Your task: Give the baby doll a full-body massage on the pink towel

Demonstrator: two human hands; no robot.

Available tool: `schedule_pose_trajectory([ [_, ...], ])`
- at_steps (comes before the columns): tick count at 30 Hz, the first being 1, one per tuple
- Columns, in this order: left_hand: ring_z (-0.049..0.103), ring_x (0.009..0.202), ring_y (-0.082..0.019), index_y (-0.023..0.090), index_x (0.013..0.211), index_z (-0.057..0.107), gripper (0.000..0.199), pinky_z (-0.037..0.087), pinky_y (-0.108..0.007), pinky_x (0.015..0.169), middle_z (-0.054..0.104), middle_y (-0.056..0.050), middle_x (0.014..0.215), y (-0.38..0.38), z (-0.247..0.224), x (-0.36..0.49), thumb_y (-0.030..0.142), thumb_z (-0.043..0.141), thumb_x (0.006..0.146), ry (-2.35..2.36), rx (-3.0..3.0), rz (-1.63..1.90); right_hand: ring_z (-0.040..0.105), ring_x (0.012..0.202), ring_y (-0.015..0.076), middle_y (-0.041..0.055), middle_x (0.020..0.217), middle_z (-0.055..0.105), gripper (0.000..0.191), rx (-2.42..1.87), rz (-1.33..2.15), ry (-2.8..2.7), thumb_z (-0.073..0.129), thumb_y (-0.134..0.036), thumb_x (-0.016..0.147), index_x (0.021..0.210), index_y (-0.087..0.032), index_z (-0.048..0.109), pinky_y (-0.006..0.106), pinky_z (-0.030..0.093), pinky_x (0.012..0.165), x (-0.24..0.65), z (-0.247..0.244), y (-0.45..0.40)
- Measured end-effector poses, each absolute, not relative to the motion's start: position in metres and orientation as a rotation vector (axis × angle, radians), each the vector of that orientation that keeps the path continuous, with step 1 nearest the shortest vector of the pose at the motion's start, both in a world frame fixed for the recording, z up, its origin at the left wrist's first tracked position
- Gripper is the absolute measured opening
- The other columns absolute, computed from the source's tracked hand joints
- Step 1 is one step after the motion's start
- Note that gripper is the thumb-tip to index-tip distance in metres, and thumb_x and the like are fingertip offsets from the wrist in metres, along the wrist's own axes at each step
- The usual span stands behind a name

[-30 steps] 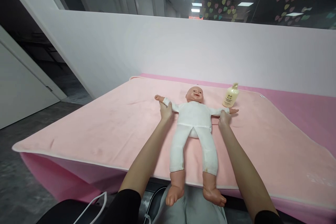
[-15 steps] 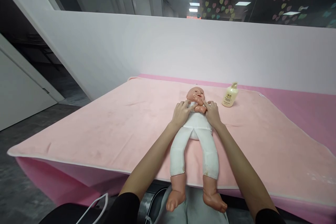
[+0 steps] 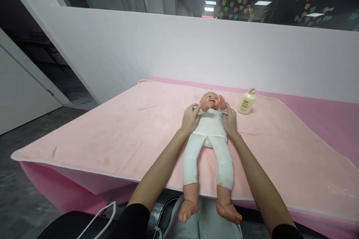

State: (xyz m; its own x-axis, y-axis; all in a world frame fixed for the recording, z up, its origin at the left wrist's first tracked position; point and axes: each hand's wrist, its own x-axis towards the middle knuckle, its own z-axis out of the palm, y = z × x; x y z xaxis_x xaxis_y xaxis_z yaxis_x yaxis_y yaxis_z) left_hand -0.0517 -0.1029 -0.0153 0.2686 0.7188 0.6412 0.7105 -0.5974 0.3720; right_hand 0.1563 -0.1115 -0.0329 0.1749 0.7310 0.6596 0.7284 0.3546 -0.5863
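A baby doll with a white cloth body lies on its back, head away from me, its feet hanging past the near edge of the surface. My left hand is closed round the doll's arm on the left side, the fingers near its chin. On the other side, my right hand grips the doll's other arm just below its raised hand. Both of the doll's hands show beside its face. Parts of its sleeves are hidden under my fingers.
A pale yellow pump bottle stands to the right of the doll's head. Pink towelling covers the table. Behind it rises a white wall with dark glass above. A white cable hangs at the lower left, near my lap.
The doll's arms, crossed over its chest before, are now apart, with its hands up beside its face. My right hand has moved slightly outward. The view has shifted a little.
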Motion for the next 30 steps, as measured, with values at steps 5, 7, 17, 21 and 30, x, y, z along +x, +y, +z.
schedule_pose_trajectory([
  [5, 0.058, 0.095, -0.019, 0.019, 0.120, 0.047, 0.041, 0.046, -0.031, 0.080, 0.060, -0.007, 0.105, -0.082, -0.031, -0.069, 0.020, 0.048, 0.079, 1.338, 1.492, 1.714, 0.058, 0.089, 0.0214, 0.0107, 0.101, 0.062, 0.041, -1.370, 0.297, -0.794, 0.044, -0.037, 0.078, 0.111, -0.014, 0.053, 0.034, 0.046, 0.077, 0.173, -0.044, -0.105],
  [7, 0.061, 0.087, -0.018, 0.017, 0.110, 0.050, 0.031, 0.048, -0.029, 0.074, 0.062, -0.007, 0.097, -0.076, -0.037, -0.076, 0.020, 0.048, 0.079, 1.368, 1.066, 1.770, 0.059, 0.093, 0.0224, 0.0119, 0.105, 0.061, 0.041, -1.408, 0.405, -0.587, 0.044, -0.037, 0.077, 0.110, -0.014, 0.053, 0.033, 0.047, 0.077, 0.176, -0.051, -0.104],
  [17, 0.059, 0.084, -0.016, 0.018, 0.101, 0.058, 0.026, 0.046, -0.025, 0.072, 0.063, -0.006, 0.095, -0.093, -0.022, -0.060, 0.033, 0.053, 0.081, 1.338, 1.529, 1.869, 0.057, 0.094, 0.0224, 0.0128, 0.110, 0.059, 0.049, -1.346, 0.248, -0.800, 0.040, -0.037, 0.081, 0.125, -0.014, 0.043, 0.035, 0.044, 0.081, 0.162, -0.036, -0.107],
  [21, 0.055, 0.099, -0.019, 0.021, 0.117, 0.057, 0.035, 0.044, -0.031, 0.082, 0.055, -0.009, 0.120, -0.107, -0.015, -0.046, 0.024, 0.051, 0.083, 1.304, 2.337, 1.548, 0.053, 0.087, 0.0218, 0.0098, 0.097, 0.062, 0.044, -1.330, 0.149, -1.243, 0.039, -0.028, 0.081, 0.122, -0.016, 0.050, 0.035, 0.042, 0.078, 0.150, -0.027, -0.112],
  [30, 0.056, 0.095, -0.018, 0.031, 0.113, 0.061, 0.036, 0.041, -0.031, 0.076, 0.061, -0.006, 0.105, -0.108, -0.017, -0.041, 0.015, 0.048, 0.084, 1.422, 2.857, 1.110, 0.043, 0.090, 0.0219, 0.0069, 0.117, 0.060, 0.054, -1.379, -0.097, -1.782, 0.038, -0.005, 0.075, 0.124, -0.021, 0.054, 0.037, 0.035, 0.082, 0.140, -0.031, -0.119],
])
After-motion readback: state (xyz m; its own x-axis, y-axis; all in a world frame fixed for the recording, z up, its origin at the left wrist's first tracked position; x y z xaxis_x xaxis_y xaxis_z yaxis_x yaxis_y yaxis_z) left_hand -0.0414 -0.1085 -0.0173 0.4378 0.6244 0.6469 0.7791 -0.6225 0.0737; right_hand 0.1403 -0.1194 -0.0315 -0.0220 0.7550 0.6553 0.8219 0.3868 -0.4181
